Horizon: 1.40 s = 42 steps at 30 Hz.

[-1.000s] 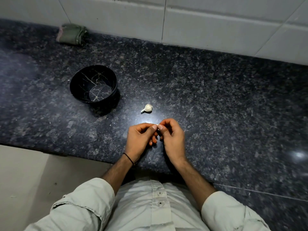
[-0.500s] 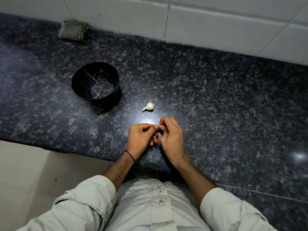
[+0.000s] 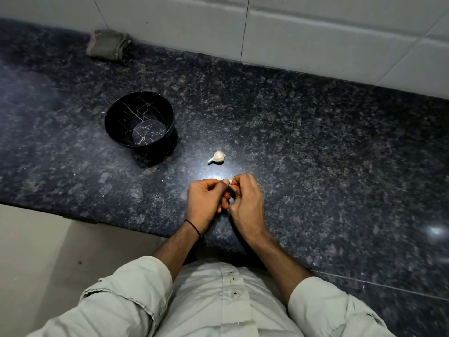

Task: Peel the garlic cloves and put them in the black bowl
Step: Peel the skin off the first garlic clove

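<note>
Head view looks down on a person standing at a dark speckled stone counter (image 3: 315, 142). Both hands are together just in front of the body, over the near part of the counter. The left hand (image 3: 206, 198) has its fingers curled in, and its thumb and forefinger pinch a small pale garlic clove (image 3: 229, 182). The right hand (image 3: 246, 203) is also curled and pinches the same clove from the other side, so the fingertips of the 2 hands meet on it. Only a tiny bit of the clove shows; the rest is hidden by the fingers, and the right hand is a little blurred.

A thin black band (image 3: 193, 226) sits on the left wrist. Pale sleeves are rolled up on both arms, and a pale buttoned shirt (image 3: 218, 300) fills the bottom of the view.

A garlic bulb (image 3: 217, 157) w/ a short stem lies on the counter just beyond the hands, not touching them. The black bowl (image 3: 121, 110) stands upright farther back and to the left, apart from the bulb; inside it has thin gold vein lines. A folded green cloth (image 3: 109, 46) lies at the back left, against the white tiled wall (image 3: 291, 27).
</note>
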{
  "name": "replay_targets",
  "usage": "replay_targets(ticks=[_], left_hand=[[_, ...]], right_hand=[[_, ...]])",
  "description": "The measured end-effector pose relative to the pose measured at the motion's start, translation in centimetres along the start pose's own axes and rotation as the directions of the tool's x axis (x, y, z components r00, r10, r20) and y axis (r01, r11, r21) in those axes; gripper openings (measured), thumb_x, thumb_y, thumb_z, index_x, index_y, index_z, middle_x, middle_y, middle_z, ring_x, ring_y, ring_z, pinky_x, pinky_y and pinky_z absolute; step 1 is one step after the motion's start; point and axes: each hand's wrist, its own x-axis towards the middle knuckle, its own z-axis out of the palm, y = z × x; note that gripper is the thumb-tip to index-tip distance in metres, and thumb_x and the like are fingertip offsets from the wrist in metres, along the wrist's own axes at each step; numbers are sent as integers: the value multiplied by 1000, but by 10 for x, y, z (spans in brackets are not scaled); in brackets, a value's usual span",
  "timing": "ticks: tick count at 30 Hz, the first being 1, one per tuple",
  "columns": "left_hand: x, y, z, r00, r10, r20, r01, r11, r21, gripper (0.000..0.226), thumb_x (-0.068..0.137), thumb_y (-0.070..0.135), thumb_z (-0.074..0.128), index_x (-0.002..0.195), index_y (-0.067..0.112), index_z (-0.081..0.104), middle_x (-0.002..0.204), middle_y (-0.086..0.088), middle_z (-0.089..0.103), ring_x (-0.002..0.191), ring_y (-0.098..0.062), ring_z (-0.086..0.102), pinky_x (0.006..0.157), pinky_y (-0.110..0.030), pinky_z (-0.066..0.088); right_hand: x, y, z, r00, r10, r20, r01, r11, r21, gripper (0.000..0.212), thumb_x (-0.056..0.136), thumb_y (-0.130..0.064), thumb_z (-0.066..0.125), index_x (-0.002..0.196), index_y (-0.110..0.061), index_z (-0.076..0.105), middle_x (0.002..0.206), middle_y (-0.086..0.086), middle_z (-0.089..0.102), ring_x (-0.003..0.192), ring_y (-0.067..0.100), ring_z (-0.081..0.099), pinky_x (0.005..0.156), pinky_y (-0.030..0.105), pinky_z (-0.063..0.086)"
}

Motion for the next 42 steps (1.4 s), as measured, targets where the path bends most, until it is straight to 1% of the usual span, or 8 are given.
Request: replay_targets(ticks=[2,5,7,10,15,24,31,42], left_hand=[[1,1,-1,1000,-11,6,11,1000,-10,30,96,13,63,70,1,71,53,-13,59,38,-14,45,37,-20,33],[3,1,-4,999,-32,6,32,999,-43,30,96,15,64,77,-8,69,58,-16,61,41,-18,46,36,-20,34],[4,2,-5,999,-34,17,35,998,-48,30,96,16,64,80,-10,69,59,-14,62,40,-16,46,36,-20,34],[4,2,-5,998,-32,49,34,999,-27,30,99,16,61,85,-10,68,60,-13,63,39,-13,48,36,-19,34],[2,-2,-5,996,-9,90,5,999,52,25,102,11,53,88,-4,67,62,-11,62,39,-13,50,36,-19,34],[2,-4,-4,993,58,100,-73,986,152,20,99,10,57,85,3,69,58,-5,61,41,-17,52,43,-20,41],[-1,1,-7,989,77,125,-96,984,150,19,97,10,62,85,-2,71,61,-12,62,43,-20,53,40,-17,38],[-2,-3,-7,991,74,108,-90,984,152,31,99,15,58,76,-1,68,55,-23,60,41,-18,47,41,-22,37]], right_hand=[[-1,0,-2,1000,-12,5,11,1000,14,19,81,-22,31,86,-15,48,87,-4,46,76,9,43,63,17,37],[-4,4,-7,1000,-10,9,10,1000,-3,19,85,6,44,89,-10,52,88,-3,47,77,0,44,68,5,33],[-7,9,-10,1000,-1,2,1,1000,-8,23,88,12,48,90,-10,53,88,-2,48,79,-4,45,69,3,32],[-7,14,-12,1000,2,-21,-2,1000,-4,12,97,1,49,93,-7,56,91,-2,50,79,0,43,73,4,32],[4,13,-14,996,92,19,-93,995,38,15,103,-20,51,96,-10,60,93,-2,56,82,-4,50,72,5,34],[10,17,-27,992,72,107,-84,990,114,10,94,-10,62,90,-11,71,89,-6,68,87,4,62,77,13,44],[18,14,-35,980,28,196,-23,999,-27,9,92,-14,65,88,-10,72,84,-3,69,77,8,60,68,12,40],[27,1,-30,951,182,249,-139,974,-181,8,88,-21,64,82,-15,62,74,-5,63,69,13,57,60,25,36]])
